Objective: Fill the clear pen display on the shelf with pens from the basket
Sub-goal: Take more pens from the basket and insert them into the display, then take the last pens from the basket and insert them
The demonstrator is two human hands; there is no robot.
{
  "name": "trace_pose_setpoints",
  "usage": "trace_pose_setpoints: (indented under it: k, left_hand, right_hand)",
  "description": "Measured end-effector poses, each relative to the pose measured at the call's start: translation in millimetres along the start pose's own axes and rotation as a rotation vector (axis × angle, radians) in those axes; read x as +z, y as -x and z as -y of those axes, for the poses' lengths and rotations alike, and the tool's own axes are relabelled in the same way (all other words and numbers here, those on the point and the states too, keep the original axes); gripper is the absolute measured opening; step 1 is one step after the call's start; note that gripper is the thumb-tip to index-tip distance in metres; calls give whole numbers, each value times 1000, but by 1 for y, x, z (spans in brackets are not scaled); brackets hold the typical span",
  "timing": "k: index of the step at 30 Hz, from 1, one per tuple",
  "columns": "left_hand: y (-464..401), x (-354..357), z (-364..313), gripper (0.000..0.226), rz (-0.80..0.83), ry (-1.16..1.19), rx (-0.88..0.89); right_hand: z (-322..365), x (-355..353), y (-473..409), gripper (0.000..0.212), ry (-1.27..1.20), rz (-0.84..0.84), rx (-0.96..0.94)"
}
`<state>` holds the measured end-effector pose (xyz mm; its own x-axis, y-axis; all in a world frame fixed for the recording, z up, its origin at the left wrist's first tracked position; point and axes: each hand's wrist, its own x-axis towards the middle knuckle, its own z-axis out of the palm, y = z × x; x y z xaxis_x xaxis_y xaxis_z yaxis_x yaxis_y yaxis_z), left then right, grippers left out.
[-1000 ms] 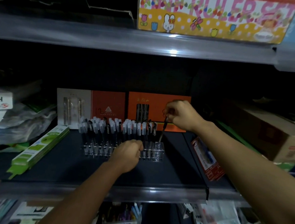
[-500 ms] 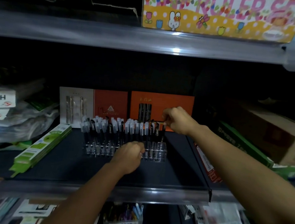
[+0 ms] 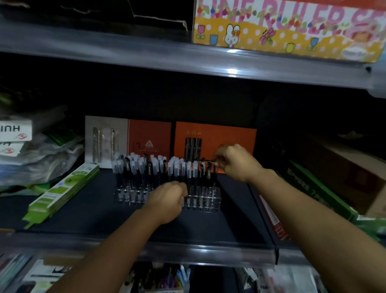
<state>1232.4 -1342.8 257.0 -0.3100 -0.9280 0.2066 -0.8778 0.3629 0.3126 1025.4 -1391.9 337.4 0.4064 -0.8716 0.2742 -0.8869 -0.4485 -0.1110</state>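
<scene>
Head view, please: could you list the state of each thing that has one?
Clear pen display: upright on shelf, mostly filled.
Pen: standing at display's right end, top pinched.
Right hand: pinching pen.
Left hand: curled against display front; contents unclear.

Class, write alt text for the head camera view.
A right hand pinches a pen standing at the right end of a clear display full of pens on a dim shelf. The left hand rests curled at the display's front.
</scene>
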Motion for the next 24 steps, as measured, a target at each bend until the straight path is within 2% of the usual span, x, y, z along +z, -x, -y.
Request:
trace_pose_setpoints:
  k: [3, 4, 7, 13, 17, 24]
  left_hand:
    - [6, -12, 1, 24, -28, -15, 3]
    - [9, -18, 2, 25, -42, -19, 0]
    - [21, -35, 5, 25, -101, -42, -6]
    - [67, -72, 31, 21, -173, -133, -75]
    - [110, -87, 62, 12, -169, -228, -141]
    - [202, -95, 122, 12, -128, -309, -352]
  right_hand:
    - [20, -7, 12, 28, 23, -60, -66]
    - [28, -8, 16, 28, 30, -75, -92]
    - [56, -5, 25, 9, 32, -93, -182]
    - [120, 21, 28, 14, -21, -131, -333]
    - [169, 51, 28, 14, -99, -103, -395]
    - [267, 114, 29, 10, -226, -25, -539]
